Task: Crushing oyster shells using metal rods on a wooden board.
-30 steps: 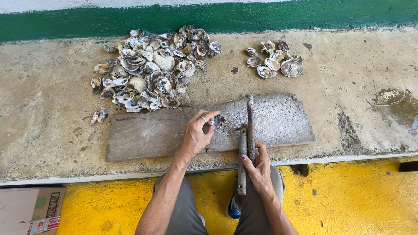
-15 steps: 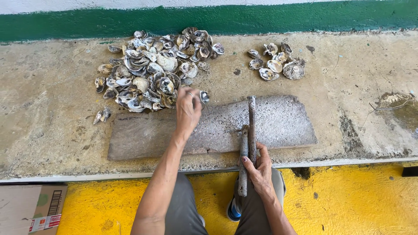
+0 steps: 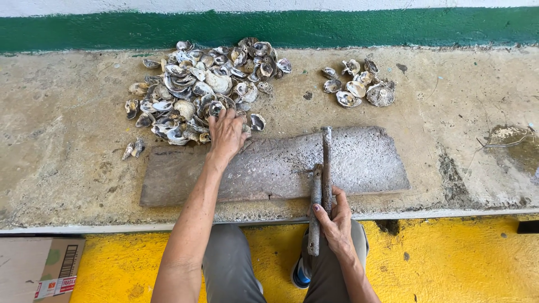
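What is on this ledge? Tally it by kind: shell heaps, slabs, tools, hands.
Oyster shell heaps: 2, large, small
Stone slab: 1
Metal tools: 2
Hands: 2, left hand, right hand
Total: 7

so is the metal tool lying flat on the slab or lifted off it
Lying flat. The metal tool rests along the grey slab, its handle end gripped by the right hand at the ledge's edge; the left hand is on the shell pile.
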